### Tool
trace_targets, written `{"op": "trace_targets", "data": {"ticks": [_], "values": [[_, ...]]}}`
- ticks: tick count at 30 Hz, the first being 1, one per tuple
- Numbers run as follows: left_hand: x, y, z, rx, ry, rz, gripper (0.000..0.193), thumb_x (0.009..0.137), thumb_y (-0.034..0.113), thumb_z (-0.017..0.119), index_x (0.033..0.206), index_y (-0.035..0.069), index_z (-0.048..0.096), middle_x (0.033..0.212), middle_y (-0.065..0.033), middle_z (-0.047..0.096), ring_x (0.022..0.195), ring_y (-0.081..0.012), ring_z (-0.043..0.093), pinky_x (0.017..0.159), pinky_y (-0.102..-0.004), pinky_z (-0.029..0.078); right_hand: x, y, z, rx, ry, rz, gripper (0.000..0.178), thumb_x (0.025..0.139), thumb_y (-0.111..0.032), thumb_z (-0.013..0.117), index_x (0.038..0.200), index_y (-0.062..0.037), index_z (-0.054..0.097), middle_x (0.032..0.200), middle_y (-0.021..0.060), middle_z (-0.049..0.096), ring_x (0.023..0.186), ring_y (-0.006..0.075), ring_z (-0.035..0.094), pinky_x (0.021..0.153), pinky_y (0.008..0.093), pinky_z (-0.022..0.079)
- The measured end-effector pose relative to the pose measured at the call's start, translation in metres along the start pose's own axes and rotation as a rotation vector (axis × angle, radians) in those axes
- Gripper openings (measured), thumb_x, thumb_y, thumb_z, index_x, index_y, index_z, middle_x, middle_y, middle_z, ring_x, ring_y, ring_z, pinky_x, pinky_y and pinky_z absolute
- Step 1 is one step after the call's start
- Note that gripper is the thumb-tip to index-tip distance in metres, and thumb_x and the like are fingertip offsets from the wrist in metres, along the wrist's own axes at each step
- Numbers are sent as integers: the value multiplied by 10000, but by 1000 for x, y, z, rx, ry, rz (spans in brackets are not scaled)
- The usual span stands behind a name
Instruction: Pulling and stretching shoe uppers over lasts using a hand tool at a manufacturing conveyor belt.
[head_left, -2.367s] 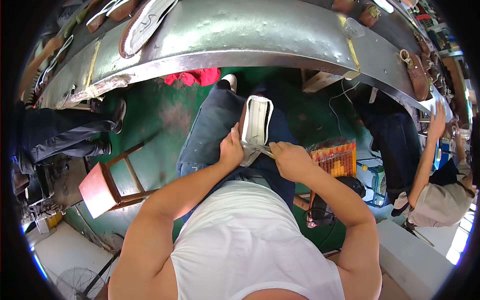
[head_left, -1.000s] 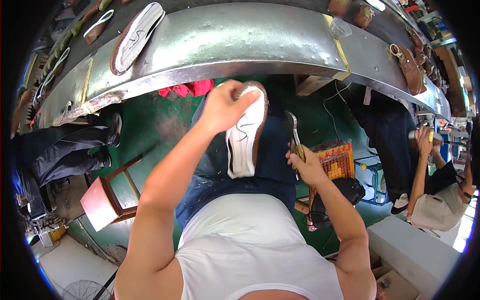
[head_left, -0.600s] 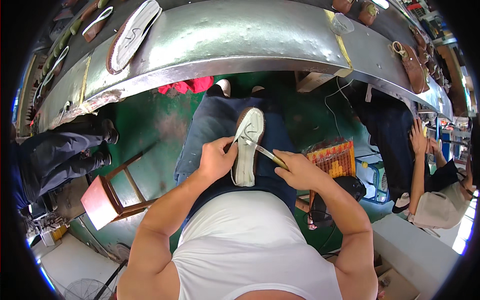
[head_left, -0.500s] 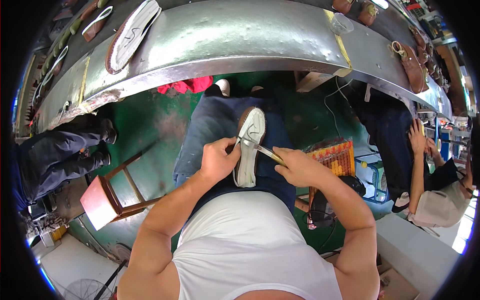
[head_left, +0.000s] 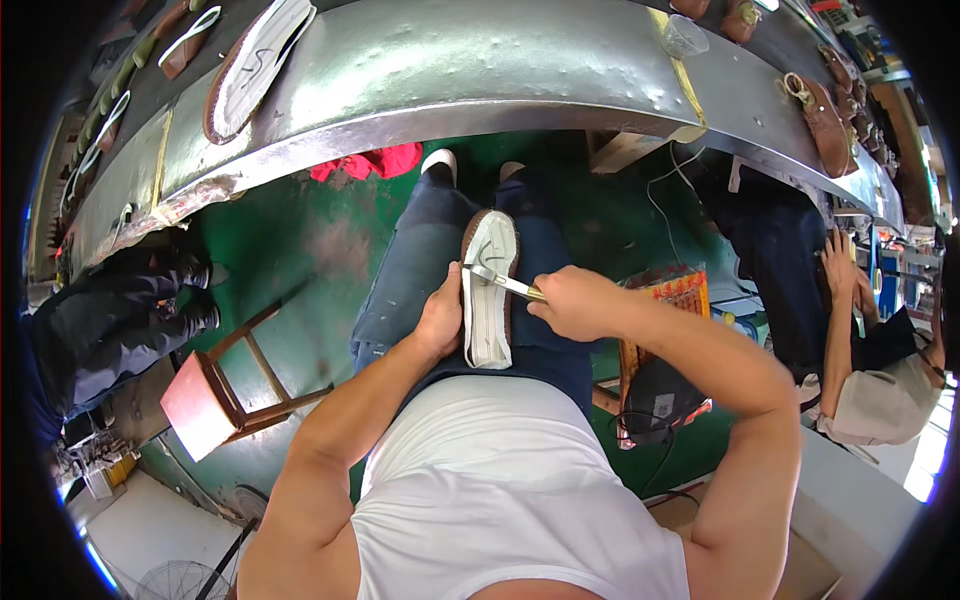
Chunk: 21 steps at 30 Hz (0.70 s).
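A shoe (head_left: pixel 487 320) lies bottom-up along my lap, toe pointing away from me. Its underside is whitish with a dark curved mark near the toe, and brown edging shows around it. My left hand (head_left: pixel 440 312) grips the shoe's left edge, thumb up along the side. In my right hand (head_left: pixel 575 302) is a hand tool (head_left: pixel 508 283) with a bright, blade-like metal end and a yellowish handle. Its metal end lies across the forepart of the underside, the tip at the left edge near my left thumb. Exactly what kind of tool it is I cannot make out.
Ahead stands a metal-topped bench (head_left: pixel 450 70) bearing another upturned shoe (head_left: pixel 255 70), brown shoes (head_left: pixel 825 120) and a clear plastic cup (head_left: pixel 684 36). A wooden stool (head_left: pixel 215 400) is at left, a black bag (head_left: pixel 660 400) at right. People sit on both sides; red cloth (head_left: pixel 368 162) lies under the bench.
My right hand and the tool have shifted up and slightly left, with the right elbow swung outward. My left hand has moved a little right along the shoe's edge. The shoe has shifted slightly left.
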<state>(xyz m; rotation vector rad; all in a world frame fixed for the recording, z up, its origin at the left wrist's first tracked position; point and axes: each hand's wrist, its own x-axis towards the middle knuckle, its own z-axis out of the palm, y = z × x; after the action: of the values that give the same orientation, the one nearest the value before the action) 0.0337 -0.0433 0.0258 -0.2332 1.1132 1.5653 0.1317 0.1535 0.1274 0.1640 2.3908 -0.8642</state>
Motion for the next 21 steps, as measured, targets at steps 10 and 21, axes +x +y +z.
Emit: {"op": "trace_targets", "data": {"ticks": [10,21], "values": [[17,9,9,98,-145,203,682,988,397,580,1516,65,303,1375,-62,506,1238,-171,479,1064,-325,374,0,21,82,525,279,116,251,905,-243,646,949,4,656,732,146,640,653,258,612,643,366,475],[18,3,29,223,-50,220,627,940,241,678,1469,43,407,1300,-83,579,1151,-163,547,1005,-294,426,-7,98,4,1076,-563,104,450,902,-45,590,1320,94,497,1253,207,624,1178,277,621,800,358,603]]}}
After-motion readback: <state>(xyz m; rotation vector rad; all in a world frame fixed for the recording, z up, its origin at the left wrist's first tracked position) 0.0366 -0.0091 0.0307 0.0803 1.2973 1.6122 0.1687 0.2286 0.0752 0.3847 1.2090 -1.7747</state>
